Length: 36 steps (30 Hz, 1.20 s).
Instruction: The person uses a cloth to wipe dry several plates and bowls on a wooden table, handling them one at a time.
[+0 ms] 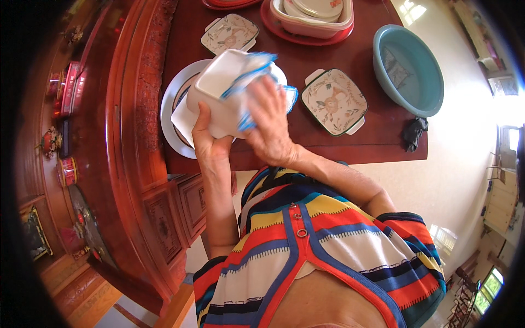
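A white square ceramic bowl [213,88], tilted with its base turned up, rests in my left hand [211,139], whose thumb lies along its near side. My right hand [268,123] presses a white cloth with blue edging [254,74] against the bowl; both hand and cloth are blurred. Below the bowl is a large round plate [169,110] with a dark ring pattern, partly covered. To the right lies a square dish with a deer print [334,102] and two handles. A similar printed dish [229,33] sits beyond the bowl.
A blue-green plastic basin [430,82] with something greyish inside stands at the table's right side. Near it a crumpled black cloth [414,133] lies at the edge. Farther back, a pink rectangular container [311,28] holding plates sits on a red tray [266,20]. A carved wooden cabinet [135,123] borders the left.
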{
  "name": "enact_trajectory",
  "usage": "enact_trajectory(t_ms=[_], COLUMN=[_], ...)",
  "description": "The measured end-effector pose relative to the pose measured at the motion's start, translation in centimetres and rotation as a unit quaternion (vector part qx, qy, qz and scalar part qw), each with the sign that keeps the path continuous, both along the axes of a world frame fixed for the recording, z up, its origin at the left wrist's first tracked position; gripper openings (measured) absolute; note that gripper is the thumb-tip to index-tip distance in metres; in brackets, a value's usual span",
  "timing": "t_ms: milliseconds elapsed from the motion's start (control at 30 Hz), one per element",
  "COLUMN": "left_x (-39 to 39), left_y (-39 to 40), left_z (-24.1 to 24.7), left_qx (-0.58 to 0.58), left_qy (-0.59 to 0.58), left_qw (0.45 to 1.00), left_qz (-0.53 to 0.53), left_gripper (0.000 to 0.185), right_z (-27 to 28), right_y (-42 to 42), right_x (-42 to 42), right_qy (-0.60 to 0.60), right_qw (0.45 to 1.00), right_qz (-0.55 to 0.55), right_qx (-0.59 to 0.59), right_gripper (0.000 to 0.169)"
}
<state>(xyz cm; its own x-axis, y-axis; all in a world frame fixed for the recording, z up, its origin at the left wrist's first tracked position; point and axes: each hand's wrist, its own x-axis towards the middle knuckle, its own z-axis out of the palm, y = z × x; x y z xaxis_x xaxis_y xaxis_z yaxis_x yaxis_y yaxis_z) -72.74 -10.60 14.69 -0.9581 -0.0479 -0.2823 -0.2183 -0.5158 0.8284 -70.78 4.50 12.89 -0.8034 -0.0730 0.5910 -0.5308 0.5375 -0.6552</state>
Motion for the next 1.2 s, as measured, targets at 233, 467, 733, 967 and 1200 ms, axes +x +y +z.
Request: enact_trajectory(t_ms=[233,467,733,967,1200], left_x=[0.3,0.5,0.1,-0.3,-0.6], left_y=[0.6,1.2,1.6,3.4,0.4], left_z=[0.7,0.9,1.1,1.8,1.2], left_qx=[0.106,0.129,0.055,0.039,0.03], left_qy=[-0.028,-0.048,-0.015,-0.052,0.021], left_qw=[0.993,0.989,0.998,0.998,0.999], left_qz=[0.032,0.048,-0.006,0.012,-0.027], left_gripper=[0.044,0.059,0.069,0.074,0.075], right_z=[-0.2,-2.0,2.5,5.0,3.6], right_y=[1.2,3.0,-0.7,-1.5,-0.5], right_x=[-1.4,-3.7,1.7,-3.5,0.1], right_qy=[0.011,-0.074,0.02,0.04,0.052], right_qw=[0.999,0.988,0.99,0.99,0.973], right_qz=[0.039,0.006,0.082,0.069,0.172], right_qx=[-0.024,-0.137,0.113,0.116,0.143], right_gripper=[0.053,0.044,0.047,0.047,0.043])
